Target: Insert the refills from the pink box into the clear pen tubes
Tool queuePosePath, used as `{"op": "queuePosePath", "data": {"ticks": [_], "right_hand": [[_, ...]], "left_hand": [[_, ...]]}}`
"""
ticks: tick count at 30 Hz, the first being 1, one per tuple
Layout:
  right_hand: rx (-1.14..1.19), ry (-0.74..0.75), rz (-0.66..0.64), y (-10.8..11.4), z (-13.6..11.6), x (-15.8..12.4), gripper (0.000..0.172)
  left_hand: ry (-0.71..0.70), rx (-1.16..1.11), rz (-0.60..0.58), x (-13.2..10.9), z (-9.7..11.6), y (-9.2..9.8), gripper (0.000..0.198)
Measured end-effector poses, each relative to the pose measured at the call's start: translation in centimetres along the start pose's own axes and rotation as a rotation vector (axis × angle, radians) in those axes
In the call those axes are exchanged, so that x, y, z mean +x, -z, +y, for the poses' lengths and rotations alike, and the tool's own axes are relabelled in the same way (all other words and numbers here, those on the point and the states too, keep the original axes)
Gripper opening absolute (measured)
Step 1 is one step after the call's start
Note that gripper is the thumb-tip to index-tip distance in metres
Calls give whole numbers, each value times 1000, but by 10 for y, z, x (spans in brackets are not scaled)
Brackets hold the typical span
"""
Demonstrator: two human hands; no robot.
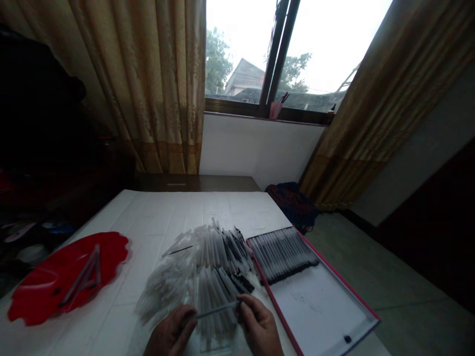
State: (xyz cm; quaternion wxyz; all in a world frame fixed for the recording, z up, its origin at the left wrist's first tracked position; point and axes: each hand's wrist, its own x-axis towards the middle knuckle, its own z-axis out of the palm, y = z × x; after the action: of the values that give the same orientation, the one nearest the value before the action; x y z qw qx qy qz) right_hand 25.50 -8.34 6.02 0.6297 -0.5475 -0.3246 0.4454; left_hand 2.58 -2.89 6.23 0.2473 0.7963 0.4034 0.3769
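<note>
Held level between both hands is a thin greyish stick (217,310) with a dark tip at its right end. The fingers of my left hand (172,329) pinch its left end, and my right hand (258,321) pinches the right end. Below and beyond them lies a large heap of clear plastic sleeves and slim sticks (211,252), some with black ends. To the right sits a shallow tray (315,306) with a red rim; a row of sleeved, black-ended sticks (284,252) fills its far part. What exactly the sticks are is too blurred to tell.
At the left is a red scalloped plate (35,277) with a few clear sleeves (87,274) on it. Everything rests on a white table (156,212). A dark cloth bundle (293,202) lies beyond its right corner, and a pink cup (275,110) stands on the windowsill.
</note>
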Motion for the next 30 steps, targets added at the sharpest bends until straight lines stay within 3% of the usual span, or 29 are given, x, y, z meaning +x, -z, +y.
{"op": "queuePosePath", "data": {"ticks": [6,12,18,22,30], "right_hand": [[19,-6,6,2,8,2,42],[4,-8,24,0,3,1,43],[9,-27,43,-1,-2,0,44],[6,-18,29,-1,-4,0,43],[9,-25,52,-2,-7,0,47]], "left_hand": [[52,-10,-74,-1,-3,0,27],[41,10,-8,0,-1,-1,29],[30,-5,-39,0,0,0,22],[62,-2,-7,-5,-7,-3,25],[34,11,-29,-1,-1,1,27]]}}
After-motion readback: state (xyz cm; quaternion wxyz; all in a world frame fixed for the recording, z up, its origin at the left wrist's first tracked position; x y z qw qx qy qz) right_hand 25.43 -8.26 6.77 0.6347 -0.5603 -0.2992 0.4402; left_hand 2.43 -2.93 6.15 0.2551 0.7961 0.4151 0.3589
